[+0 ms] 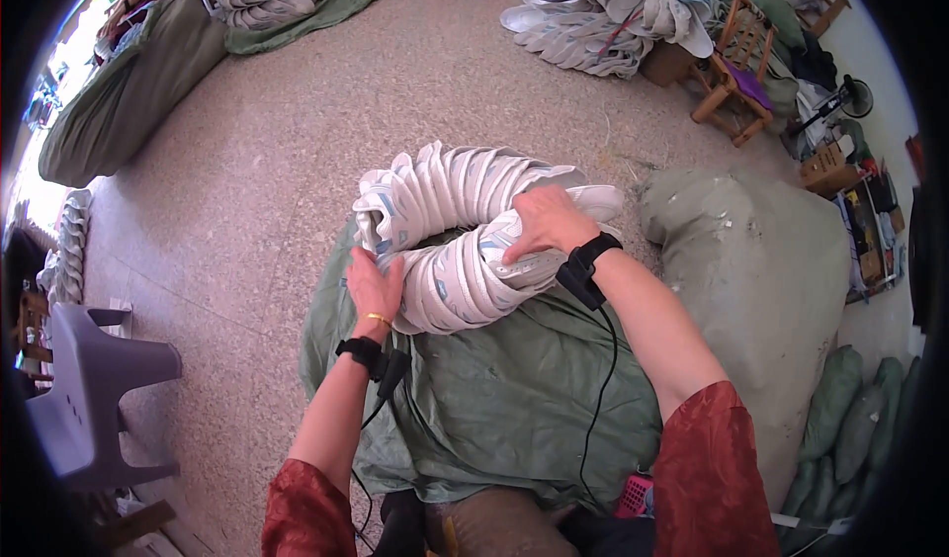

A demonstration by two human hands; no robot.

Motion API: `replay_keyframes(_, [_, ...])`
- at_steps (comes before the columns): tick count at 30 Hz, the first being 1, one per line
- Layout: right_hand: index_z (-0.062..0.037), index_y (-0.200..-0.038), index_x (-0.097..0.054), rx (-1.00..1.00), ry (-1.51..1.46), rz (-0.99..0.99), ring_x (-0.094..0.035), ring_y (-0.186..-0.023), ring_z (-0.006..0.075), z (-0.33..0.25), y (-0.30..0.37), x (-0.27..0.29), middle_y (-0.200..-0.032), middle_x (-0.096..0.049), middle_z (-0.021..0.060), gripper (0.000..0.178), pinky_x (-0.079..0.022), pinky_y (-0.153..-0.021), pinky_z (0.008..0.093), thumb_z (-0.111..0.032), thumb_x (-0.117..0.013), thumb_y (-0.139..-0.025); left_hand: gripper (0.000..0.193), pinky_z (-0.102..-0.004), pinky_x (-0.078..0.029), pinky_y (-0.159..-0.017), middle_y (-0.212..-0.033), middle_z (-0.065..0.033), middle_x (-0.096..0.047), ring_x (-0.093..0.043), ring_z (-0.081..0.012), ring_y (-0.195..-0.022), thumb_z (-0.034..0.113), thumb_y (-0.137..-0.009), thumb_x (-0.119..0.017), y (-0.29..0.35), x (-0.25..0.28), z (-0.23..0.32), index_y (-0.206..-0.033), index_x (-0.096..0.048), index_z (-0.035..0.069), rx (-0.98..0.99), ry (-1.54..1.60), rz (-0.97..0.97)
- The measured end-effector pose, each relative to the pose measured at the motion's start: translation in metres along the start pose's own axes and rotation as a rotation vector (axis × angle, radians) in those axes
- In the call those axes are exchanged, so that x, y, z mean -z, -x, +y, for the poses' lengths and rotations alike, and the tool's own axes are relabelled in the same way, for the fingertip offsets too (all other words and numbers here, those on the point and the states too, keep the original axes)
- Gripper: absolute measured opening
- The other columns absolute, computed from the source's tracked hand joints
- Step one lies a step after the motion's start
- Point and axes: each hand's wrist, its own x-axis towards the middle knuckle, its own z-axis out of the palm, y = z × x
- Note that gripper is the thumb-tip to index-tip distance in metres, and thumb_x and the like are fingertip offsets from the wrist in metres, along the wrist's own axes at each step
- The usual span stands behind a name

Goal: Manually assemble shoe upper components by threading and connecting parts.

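A long string of nested white shoe uppers [465,278] with pale blue marks lies bent into a ring in front of me, on a green cloth [494,389]. My left hand [376,285] clasps the ring's left side, its thumb against the uppers and some fingers hidden. Over at the ring's right side, my right hand [554,223] grips a white shoe upper [596,201], thumb and fingers spread around it. Both wrists wear black straps with cabled devices.
A large grey-green sack [756,270] bulges at my right. On the left stands a purple-grey plastic chair [74,389]. More upper piles [583,43] lie at the back, near a wooden chair [736,73]. A dark green bundle [138,83] leans far left.
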Motion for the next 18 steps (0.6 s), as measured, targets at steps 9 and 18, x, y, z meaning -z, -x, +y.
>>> replay_keyframes(9, [-0.0001, -0.085, -0.062, 0.081, -0.122, 0.351, -0.063, -0.082, 0.0428, -0.042, 0.036, -0.023, -0.080, -0.064, 0.0213, 0.054, -0.048, -0.077, 0.0499, -0.038, -0.090, -0.059, 0.076, -0.0471, -0.052, -0.085, -0.107, -0.0170, -0.069, -0.067, -0.0396, -0.094, 0.034, -0.061, -0.092, -0.013, -0.009, -0.001, -0.117, -0.048, 0.009, 0.063, -0.107, -0.144])
replay_keyframes(18, [-0.0016, -0.090, -0.058, 0.192, -0.075, 0.545, -0.063, -0.084, 0.0377, -0.070, 0.104, 0.086, -0.082, -0.065, 0.0183, 0.048, -0.045, -0.082, 0.0453, -0.033, -0.087, -0.066, 0.042, -0.0288, -0.050, -0.067, -0.087, -0.0051, -0.062, -0.055, -0.0115, -0.070, 0.001, -0.076, -0.071, -0.055, 0.070, 0.076, -0.106, -0.043, 0.009, -0.066, 0.446, -0.183])
